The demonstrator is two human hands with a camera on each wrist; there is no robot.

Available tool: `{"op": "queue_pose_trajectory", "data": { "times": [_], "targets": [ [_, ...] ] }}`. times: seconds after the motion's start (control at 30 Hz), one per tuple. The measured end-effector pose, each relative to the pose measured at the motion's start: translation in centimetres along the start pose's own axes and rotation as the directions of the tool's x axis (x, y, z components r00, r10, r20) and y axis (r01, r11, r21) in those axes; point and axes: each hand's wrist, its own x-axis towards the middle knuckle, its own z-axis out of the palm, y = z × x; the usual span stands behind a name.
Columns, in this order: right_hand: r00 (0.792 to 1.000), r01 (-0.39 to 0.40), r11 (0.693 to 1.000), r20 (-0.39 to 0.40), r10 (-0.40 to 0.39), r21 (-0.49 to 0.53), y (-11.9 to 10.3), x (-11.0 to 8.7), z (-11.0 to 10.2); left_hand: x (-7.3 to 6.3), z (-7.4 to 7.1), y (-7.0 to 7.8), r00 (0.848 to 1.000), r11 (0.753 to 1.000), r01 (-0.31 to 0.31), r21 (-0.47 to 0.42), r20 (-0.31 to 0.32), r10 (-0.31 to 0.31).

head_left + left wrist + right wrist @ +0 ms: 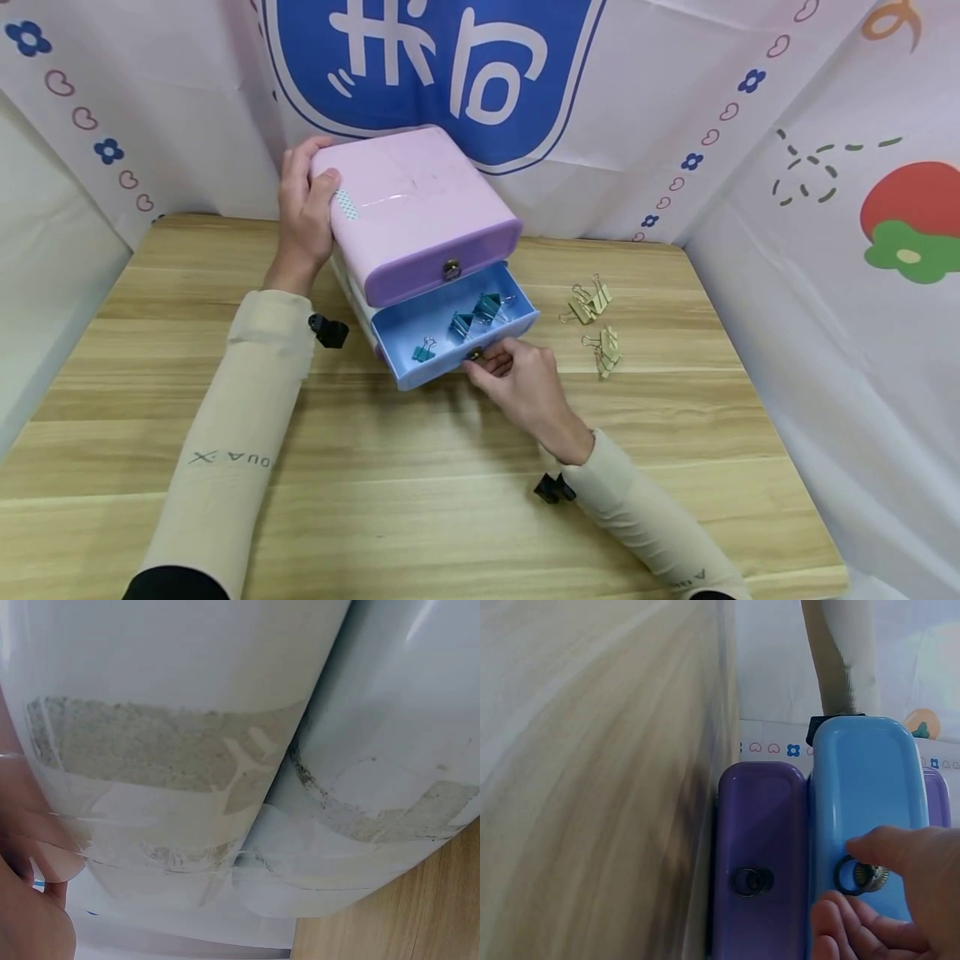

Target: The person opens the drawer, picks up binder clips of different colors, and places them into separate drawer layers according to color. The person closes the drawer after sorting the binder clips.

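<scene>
A small drawer cabinet [420, 200] with a pink top stands at the back of the wooden table. My left hand [306, 204] grips its rear left corner, thumb on the top; in the left wrist view, part of that hand [34, 885] shows beside the pale, taped side wall. The blue drawer [386, 337] is pulled out and holds teal binder clips [487, 307]. At its front, my right hand [528, 387] has curled fingers and thumb about the metal ring pull [846, 875]. Firm contact with the ring is hard to make out.
Several light green binder clips [588, 304] lie on the table right of the cabinet. A purple drawer front [761, 825] with its own ring sits below the blue one, and another purple drawer [450, 267] above. A printed cloth [622, 125] hangs close behind the cabinet.
</scene>
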Motion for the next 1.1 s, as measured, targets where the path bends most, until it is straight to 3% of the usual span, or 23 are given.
{"op": "queue_pose_trajectory", "data": {
  "times": [0.37, 0.8, 1.1],
  "targets": [
    [0.999, 0.033, 0.998, 0.003, -0.034, 0.055, 0.4, 0.1, 0.3, -0.1, 0.1, 0.1, 1.000, 1.000, 0.004, 0.004, 0.003, -0.004],
    [0.983, -0.063, 0.966, 0.185, 0.017, 0.249, 0.0, 0.0, -0.8, -0.2, 0.0, 0.5, 1.000, 1.000, 0.005, 0.002, 0.001, -0.005],
    [0.985, -0.040, 0.970, 0.170, -0.002, 0.241, -0.4, 0.5, -1.1, -0.2, 0.0, 0.4, 1.000, 1.000, 0.000, -0.010, 0.002, 0.000]
  ]
}}
